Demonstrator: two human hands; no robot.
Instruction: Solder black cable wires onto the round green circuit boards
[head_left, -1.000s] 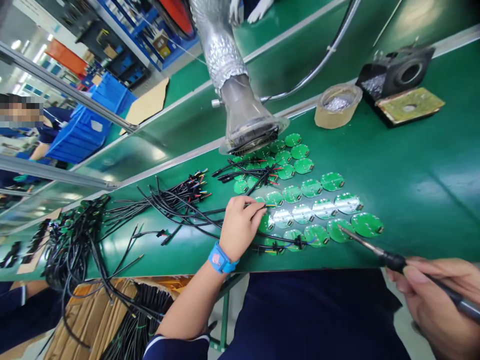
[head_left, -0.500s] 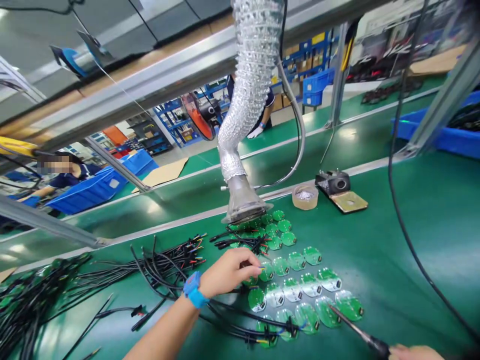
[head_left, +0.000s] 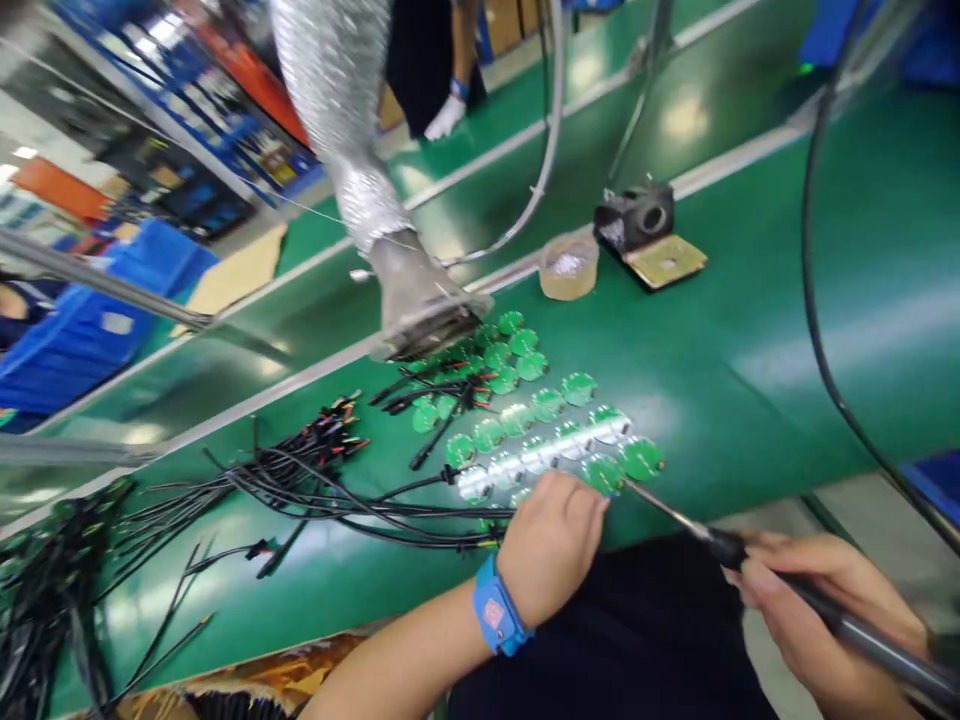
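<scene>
My left hand (head_left: 555,545), with a blue wrist strap (head_left: 496,605), is closed over the front row of round green circuit boards (head_left: 641,458). A black cable (head_left: 427,512) runs into it from the left, and a bit of blue wire shows by the fingertips; the hand hides the rest. In my right hand (head_left: 832,610) is a soldering iron (head_left: 720,545), held like a pen by its dark handle. Its tip meets the edge of a board just right of my left fingertips; whether it touches is unclear.
A fume extraction hose (head_left: 420,290) hangs over the back boards. Behind stand a solder wire roll (head_left: 568,268) and an iron stand (head_left: 649,225). Bundles of black cables (head_left: 300,455) lie left. A loose black cord (head_left: 817,330) hangs at right. A co-worker's gloved hand (head_left: 446,117) is beyond.
My view has tilted down and turned. My left hand has moved from the back boards to the front row. My right hand has come further into view with the soldering iron.
</scene>
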